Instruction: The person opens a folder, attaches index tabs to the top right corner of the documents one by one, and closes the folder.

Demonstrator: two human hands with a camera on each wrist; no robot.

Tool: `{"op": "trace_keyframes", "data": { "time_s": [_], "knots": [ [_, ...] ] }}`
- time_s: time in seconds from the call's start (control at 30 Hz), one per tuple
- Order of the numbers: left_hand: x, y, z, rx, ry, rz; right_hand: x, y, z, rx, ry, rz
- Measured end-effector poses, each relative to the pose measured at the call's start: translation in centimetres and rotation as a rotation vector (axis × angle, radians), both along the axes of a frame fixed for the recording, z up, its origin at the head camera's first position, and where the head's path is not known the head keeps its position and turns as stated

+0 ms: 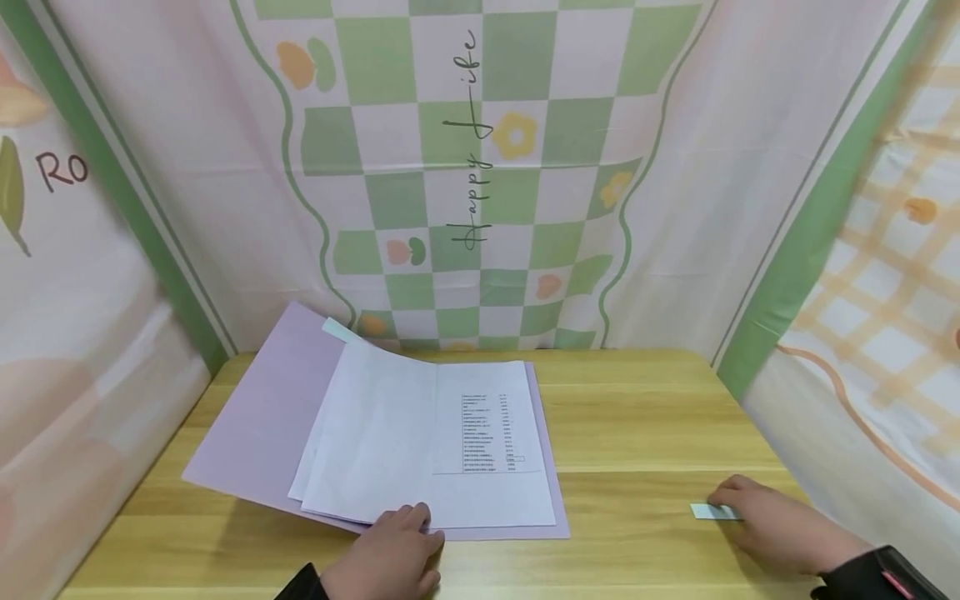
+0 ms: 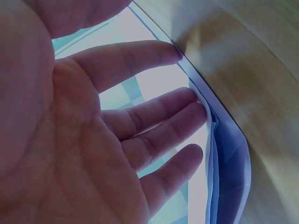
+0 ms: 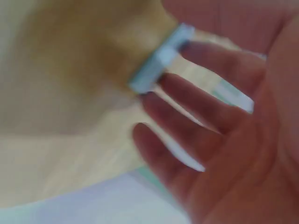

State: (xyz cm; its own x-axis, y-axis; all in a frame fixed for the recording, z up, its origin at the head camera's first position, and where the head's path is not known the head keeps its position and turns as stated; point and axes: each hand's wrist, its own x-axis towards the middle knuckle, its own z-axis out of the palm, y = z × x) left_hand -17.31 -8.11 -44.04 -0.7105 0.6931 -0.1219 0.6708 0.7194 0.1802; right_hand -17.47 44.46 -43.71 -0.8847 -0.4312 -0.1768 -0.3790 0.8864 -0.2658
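A lilac folder (image 1: pixel 251 417) lies spread on the table, its left cover tilted up. White printed sheets (image 1: pixel 491 500) are inside, with a left page lifted. Along the near edge, by the fold, my left hand (image 1: pixel 393 550) rests with its fingers spread, fingertips right at the sheets' edge. A pale blue paper strip (image 1: pixel 703 512) is held at the fingertips of my right hand (image 1: pixel 780 521), low over the table on the right. The right wrist view is blurred, but that strip (image 3: pixel 161 60) shows against the fingertips.
Another pale blue strip (image 1: pixel 341 329) sticks out at the top of the lifted pages. Under everything is a wooden table (image 1: pixel 630 417). Patterned cloth (image 1: pixel 517 175) hangs behind it and on both sides.
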Motion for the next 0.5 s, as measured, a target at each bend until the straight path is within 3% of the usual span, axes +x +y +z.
{"op": "trace_keyframes", "data": {
  "time_s": [0.13,0.27,0.4,0.5],
  "knots": [
    [0.07,-0.03,-0.13,-0.004,0.008,-0.002,0.28,0.26,-0.65,0.038,0.144,0.022],
    [0.06,-0.1,-0.3,-0.008,0.006,-0.006,0.28,0.18,-0.95,0.039,0.214,0.023],
    [0.08,-0.16,-0.29,-0.003,0.003,-0.008,-0.05,0.04,-1.07,0.061,0.199,-0.036],
    [0.16,-0.2,-0.19,-0.003,0.018,-0.021,-0.34,-0.32,-1.02,0.049,0.111,-0.155]
  ]
}}
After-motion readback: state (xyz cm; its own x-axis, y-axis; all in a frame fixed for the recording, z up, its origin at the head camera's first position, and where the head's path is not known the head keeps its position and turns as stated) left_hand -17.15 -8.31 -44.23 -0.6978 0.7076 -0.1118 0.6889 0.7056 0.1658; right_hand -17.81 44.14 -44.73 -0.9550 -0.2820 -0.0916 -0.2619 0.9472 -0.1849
